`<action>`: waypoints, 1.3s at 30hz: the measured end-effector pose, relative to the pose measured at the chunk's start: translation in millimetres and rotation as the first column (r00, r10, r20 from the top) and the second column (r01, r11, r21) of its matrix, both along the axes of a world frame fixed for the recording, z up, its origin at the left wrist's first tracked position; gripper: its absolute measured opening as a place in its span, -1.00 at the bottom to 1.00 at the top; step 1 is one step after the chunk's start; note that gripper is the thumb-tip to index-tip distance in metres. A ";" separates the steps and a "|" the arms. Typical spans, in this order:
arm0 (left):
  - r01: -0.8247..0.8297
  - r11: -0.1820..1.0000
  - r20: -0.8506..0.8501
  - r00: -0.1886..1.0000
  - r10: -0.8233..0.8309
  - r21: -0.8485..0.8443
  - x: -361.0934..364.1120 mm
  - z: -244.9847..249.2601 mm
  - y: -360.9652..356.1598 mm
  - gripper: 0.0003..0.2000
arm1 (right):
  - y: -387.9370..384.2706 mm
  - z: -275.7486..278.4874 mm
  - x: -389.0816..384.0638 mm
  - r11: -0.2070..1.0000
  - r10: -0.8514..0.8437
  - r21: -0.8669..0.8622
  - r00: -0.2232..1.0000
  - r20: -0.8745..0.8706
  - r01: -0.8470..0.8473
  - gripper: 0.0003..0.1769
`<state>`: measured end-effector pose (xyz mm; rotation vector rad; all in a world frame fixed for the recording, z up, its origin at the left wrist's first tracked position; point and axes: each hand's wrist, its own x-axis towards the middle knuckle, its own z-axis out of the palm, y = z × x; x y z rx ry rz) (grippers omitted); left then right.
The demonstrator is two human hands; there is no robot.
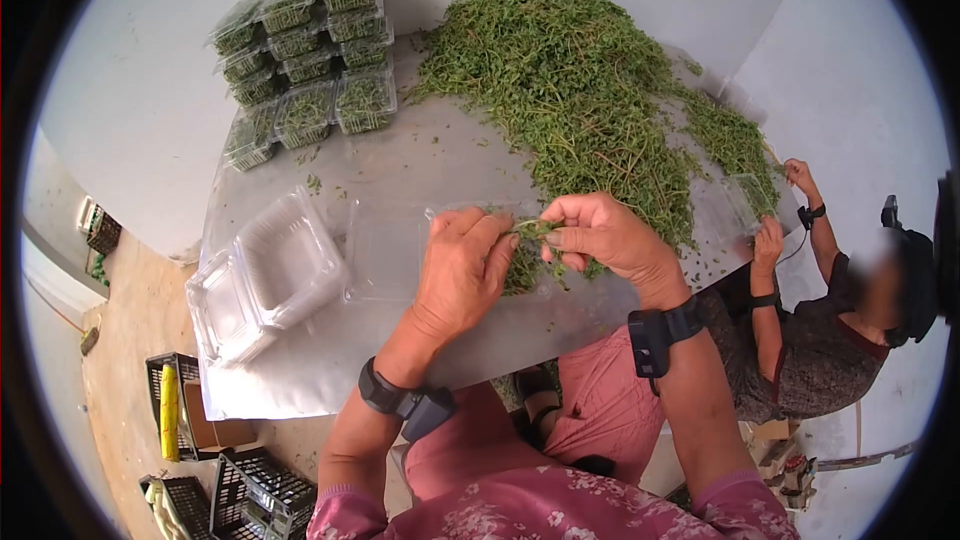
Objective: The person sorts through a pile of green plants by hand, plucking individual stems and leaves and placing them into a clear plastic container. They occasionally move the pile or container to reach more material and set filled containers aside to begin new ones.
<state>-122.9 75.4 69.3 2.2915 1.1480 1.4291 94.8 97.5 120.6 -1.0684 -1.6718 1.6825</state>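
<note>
Both of my hands are close together over the front of the metal table [400, 155]. My left hand [460, 265] pinches one end of a thin green sprig [535, 227], and my right hand [605, 240] pinches its leafy part. Beneath them an open clear plastic box [385, 250] lies on the table, partly hidden by my left hand. Some loose greens [520, 275] lie between and under my hands. Behind, a large heap of green leafy stems [570, 80] reaches down the table towards my right hand.
Filled clear boxes [305, 112] stand stacked at the back left. Empty nested boxes [285, 260] lie at the left edge. At the right, a co-worker [820, 340] holds hands near another clear box [745, 202]. Black crates [255, 495] are on the floor, lower left.
</note>
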 end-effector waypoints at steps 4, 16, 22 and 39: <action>-0.004 0.997 0.055 0.998 0.009 -0.078 -1.2 0.0 -0.2 -0.94 | 1.6 -3.9 -0.8 0.999 -0.044 0.001 0.997 -0.069 0.044 -0.65; 0.016 0.988 0.111 0.994 0.001 -0.152 -0.4 0.2 -1.6 -0.94 | 11.6 -19.3 -7.8 0.939 -0.320 -0.217 0.908 -0.268 0.267 -0.63; 0.118 0.954 0.154 0.985 -0.078 -0.276 2.4 8.2 -7.4 -0.93 | 15.2 -25.2 -12.0 0.935 -0.310 -0.279 0.886 -0.344 0.219 -0.67; 0.217 0.861 0.261 0.960 -0.103 -0.460 -3.9 5.9 -4.8 -0.83 | 15.7 -30.1 -19.1 0.950 -0.312 -0.054 0.933 -0.178 0.307 -0.72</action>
